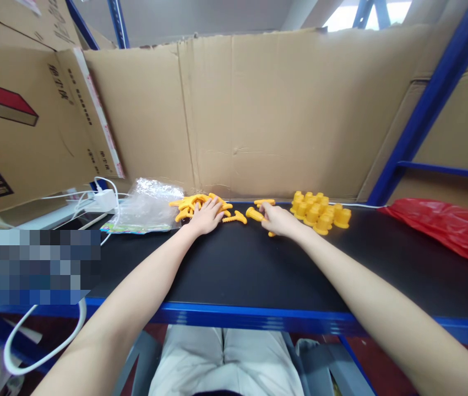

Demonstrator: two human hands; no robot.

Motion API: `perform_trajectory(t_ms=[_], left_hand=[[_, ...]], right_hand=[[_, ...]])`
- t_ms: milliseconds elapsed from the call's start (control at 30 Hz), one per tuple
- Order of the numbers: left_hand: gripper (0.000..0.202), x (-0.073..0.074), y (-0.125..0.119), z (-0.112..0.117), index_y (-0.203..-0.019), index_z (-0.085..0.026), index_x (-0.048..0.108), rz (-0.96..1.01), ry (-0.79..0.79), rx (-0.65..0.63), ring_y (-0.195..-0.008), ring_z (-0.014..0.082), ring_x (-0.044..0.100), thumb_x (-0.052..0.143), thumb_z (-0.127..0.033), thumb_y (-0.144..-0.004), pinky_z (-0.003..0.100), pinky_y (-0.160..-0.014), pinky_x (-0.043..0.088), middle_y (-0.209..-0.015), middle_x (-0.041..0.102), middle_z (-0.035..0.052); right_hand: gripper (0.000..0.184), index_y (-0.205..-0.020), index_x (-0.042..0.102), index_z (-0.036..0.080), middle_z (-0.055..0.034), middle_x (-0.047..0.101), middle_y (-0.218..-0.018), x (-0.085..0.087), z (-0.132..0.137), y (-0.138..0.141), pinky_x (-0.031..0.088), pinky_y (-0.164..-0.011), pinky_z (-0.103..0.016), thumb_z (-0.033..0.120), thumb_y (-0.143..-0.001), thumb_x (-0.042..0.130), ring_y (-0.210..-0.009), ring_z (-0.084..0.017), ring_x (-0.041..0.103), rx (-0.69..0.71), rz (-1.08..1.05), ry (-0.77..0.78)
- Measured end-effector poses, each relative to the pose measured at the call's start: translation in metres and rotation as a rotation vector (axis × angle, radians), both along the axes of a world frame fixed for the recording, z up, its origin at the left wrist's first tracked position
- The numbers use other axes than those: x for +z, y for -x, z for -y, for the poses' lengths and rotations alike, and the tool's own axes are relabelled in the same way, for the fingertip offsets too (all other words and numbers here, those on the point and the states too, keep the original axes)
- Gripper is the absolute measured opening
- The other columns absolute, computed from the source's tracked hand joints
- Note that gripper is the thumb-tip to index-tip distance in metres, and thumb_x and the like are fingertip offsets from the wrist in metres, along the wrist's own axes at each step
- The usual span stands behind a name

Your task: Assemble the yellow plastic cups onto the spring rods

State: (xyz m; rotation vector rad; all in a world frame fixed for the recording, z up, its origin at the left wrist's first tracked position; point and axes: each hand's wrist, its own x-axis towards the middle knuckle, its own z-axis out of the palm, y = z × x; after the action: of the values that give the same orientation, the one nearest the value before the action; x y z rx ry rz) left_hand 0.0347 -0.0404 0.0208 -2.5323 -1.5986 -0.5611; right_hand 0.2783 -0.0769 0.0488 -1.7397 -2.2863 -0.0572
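My left hand (206, 215) lies palm down, fingers spread, on a pile of flat orange plastic pieces (188, 206) at the back of the black table (234, 269). My right hand (277, 219) is curled round a yellow plastic bolt-like piece (254, 214), whose head sticks out to the left of the fingers. One loose orange piece (236, 219) lies between my hands, another (264, 202) just behind my right hand. A cluster of several yellow cup-shaped parts (320, 210) stands right of my right hand.
A clear plastic bag (148, 206) lies left of the orange pile. A white charger with cables (104, 199) sits at the far left. A red plastic bag (444, 225) lies at the right. Cardboard walls (279, 115) close off the back; blue shelf posts (428, 104) stand at the right.
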Motion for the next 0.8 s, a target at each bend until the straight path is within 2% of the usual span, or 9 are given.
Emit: perform_trajectory(t_ms=[100,200,333,500,600,667,800], left_hand=[[0.043,0.006,-0.002,0.003,-0.127,-0.021,0.044,0.036,-0.115,-0.033,-0.133,0.0283,0.023,0.027,-0.039,-0.092,0.059,-0.103,0.016,-0.145,0.028,0.0102],[0.04,0.015,-0.008,0.01,-0.122,-0.018,0.048,0.096,-0.237,-0.1,-0.125,0.0244,0.037,0.028,-0.035,-0.092,0.048,-0.103,0.026,-0.134,0.044,0.0109],[0.04,0.026,-0.022,0.027,-0.123,-0.016,0.046,0.144,-0.276,-0.223,-0.108,0.0213,0.052,0.031,-0.035,-0.091,0.038,-0.094,0.038,-0.116,0.057,0.0109],[0.05,0.032,-0.038,0.051,-0.132,-0.021,0.037,0.116,-0.163,-0.274,-0.081,0.0198,0.062,0.034,-0.047,-0.089,0.035,-0.076,0.047,-0.087,0.066,0.0044],[0.054,0.032,-0.042,0.056,-0.132,-0.024,0.036,0.087,-0.177,-0.272,-0.076,0.0208,0.063,0.039,-0.05,-0.086,0.035,-0.072,0.047,-0.081,0.066,0.0034],[0.05,0.031,-0.042,0.055,-0.13,-0.024,0.04,0.098,-0.194,-0.235,-0.075,0.0206,0.063,0.042,-0.047,-0.085,0.034,-0.071,0.047,-0.08,0.066,0.0034],[0.037,0.028,-0.039,0.044,-0.118,-0.022,0.051,0.152,-0.229,-0.136,-0.073,0.019,0.063,0.043,-0.038,-0.086,0.031,-0.069,0.046,-0.078,0.066,0.0033]], right_hand=[[0.043,-0.117,0.045,0.018,-0.008,0.064,-0.092,0.005,0.001,-0.002,0.037,-0.059,-0.025,0.02,-0.074,0.048,-0.074,-0.019,0.059,0.006,-0.09,-0.12],[0.05,-0.123,0.042,0.019,-0.0072,0.063,-0.097,0.008,0.001,-0.003,0.04,-0.067,-0.027,0.021,-0.074,0.05,-0.08,-0.02,0.059,0.045,-0.218,-0.249],[0.047,-0.116,0.048,0.017,-0.0065,0.062,-0.096,0.011,-0.001,0.001,0.044,-0.073,-0.029,0.018,-0.069,0.054,-0.075,-0.016,0.059,0.117,-0.522,-0.299],[0.028,-0.09,0.053,0.015,-0.0066,0.063,-0.09,0.016,0.007,0.016,0.048,-0.075,-0.031,0.021,-0.065,0.061,-0.073,-0.014,0.061,0.303,-1.015,-0.127],[0.021,-0.08,0.054,0.017,-0.0036,0.064,-0.082,0.019,0.018,0.026,0.049,-0.078,-0.032,0.023,-0.063,0.065,-0.072,-0.014,0.061,0.39,-1.197,-0.02],[0.021,-0.077,0.056,0.017,-0.0031,0.064,-0.082,0.019,0.022,0.031,0.049,-0.08,-0.032,0.026,-0.063,0.067,-0.072,-0.013,0.061,0.425,-1.276,0.063],[0.03,-0.086,0.058,0.016,-0.0046,0.066,-0.084,0.016,0.02,0.03,0.049,-0.076,-0.03,0.037,-0.067,0.068,-0.074,-0.013,0.063,0.437,-1.38,0.21]])
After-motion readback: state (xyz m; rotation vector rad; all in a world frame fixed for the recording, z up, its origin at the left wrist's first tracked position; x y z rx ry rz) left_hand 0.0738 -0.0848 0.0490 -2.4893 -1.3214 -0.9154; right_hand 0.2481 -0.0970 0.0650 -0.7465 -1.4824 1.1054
